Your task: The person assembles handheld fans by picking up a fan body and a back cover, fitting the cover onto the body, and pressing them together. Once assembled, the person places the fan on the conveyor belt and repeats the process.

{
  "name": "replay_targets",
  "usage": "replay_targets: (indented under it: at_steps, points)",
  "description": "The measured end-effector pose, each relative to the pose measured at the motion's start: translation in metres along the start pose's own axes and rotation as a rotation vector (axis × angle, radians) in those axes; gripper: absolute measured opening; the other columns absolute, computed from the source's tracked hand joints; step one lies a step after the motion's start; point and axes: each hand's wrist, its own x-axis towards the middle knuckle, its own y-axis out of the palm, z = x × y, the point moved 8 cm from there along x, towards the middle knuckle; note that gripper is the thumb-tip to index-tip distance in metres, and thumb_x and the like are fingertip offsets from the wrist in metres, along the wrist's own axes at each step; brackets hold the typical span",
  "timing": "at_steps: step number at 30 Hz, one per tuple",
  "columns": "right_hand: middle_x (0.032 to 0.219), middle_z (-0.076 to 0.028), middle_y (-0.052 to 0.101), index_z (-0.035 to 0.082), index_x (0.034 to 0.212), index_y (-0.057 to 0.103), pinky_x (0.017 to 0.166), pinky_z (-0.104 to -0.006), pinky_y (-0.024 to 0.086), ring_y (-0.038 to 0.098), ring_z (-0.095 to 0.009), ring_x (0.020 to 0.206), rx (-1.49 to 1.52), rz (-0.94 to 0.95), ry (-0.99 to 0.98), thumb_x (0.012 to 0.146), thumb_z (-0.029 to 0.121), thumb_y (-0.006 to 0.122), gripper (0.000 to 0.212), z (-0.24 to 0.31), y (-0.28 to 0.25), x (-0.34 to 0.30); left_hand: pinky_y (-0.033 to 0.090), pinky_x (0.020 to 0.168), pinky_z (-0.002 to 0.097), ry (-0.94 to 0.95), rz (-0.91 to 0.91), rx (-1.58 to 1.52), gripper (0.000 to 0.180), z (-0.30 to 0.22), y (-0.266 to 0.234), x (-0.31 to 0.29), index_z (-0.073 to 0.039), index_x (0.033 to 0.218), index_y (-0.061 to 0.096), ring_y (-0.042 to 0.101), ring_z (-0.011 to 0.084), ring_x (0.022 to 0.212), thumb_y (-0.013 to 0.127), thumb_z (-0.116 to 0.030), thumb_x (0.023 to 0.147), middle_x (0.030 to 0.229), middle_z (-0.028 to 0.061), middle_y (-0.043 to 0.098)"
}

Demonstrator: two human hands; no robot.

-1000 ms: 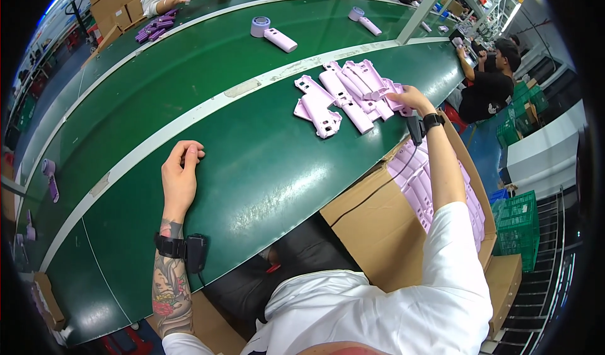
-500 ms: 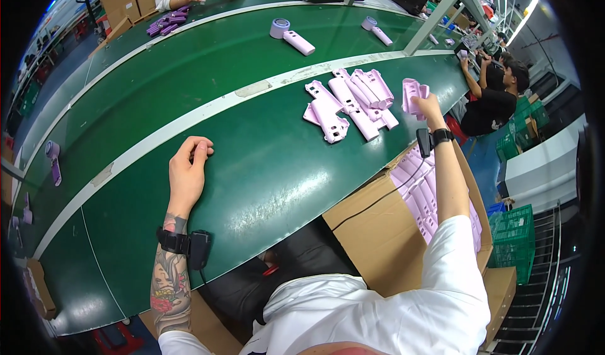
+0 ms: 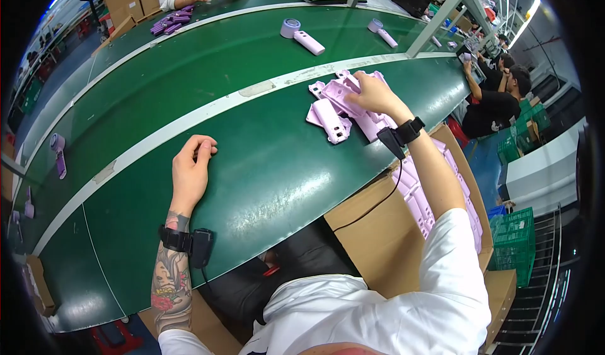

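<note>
A pile of pale pink plastic handle shells point(image 3: 327, 120) lies on the green table, some overlapping. Over it, my right hand point(image 3: 373, 97) is closed on a pink plastic shell point(image 3: 340, 94), held low against the others; my fingertips are partly hidden. My left hand point(image 3: 191, 169) rests on the table to the left of the pile, fingers curled in and nothing seen in them. Black straps with small boxes are on both wrists. At my right, an open cardboard box point(image 3: 372, 235) holds many more pink shells point(image 3: 413, 194), partly covered by my forearm.
Beyond a white rail point(image 3: 220, 100) runs a green belt point(image 3: 189, 78) carrying lilac round-headed handheld devices point(image 3: 309, 42). A metal post point(image 3: 435, 24) rises behind the pile. Across the belt a person handles small parts near purple pieces point(image 3: 171, 22). Green crates point(image 3: 512, 238) stand at right.
My right hand has moved left from beside the pile to over it, bringing the pink shell along. The left hand stays put. The devices on the belt have shifted slightly right.
</note>
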Motion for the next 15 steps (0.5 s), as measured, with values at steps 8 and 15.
replay_targets:
  at_steps: [8, 15]
  points:
    - [0.1, -0.02, 0.071, 0.0, 0.122, 0.061, 0.079, -0.0383, 0.055, 0.07, -0.029, 0.087, 0.277, -0.177, 0.029, 0.093, 0.041, 0.065, 0.05, 0.059, -0.036, 0.0, 0.052, 0.076, 0.0273, 0.011, 0.019, 0.034, 0.019, -0.003, -0.002, -0.001, -0.001, 0.1, 0.066, 0.066, 0.0124, 0.083, 0.056, -0.018, 0.103, 0.086, 0.0055, 0.069]
    - [0.084, -0.007, 0.069, 0.005, 0.107, 0.061, 0.064, -0.0288, 0.053, 0.067, -0.017, 0.072, 1.631, 0.448, 0.049, 0.097, 0.028, 0.059, 0.025, 0.21, 0.066, 0.004, 0.051, 0.074, 0.0273, -0.018, -0.011, -0.054, 0.02, 0.013, -0.01, 0.0, -0.001, 0.102, 0.066, 0.064, 0.0119, 0.08, 0.054, -0.017, 0.103, 0.087, 0.0046, 0.069]
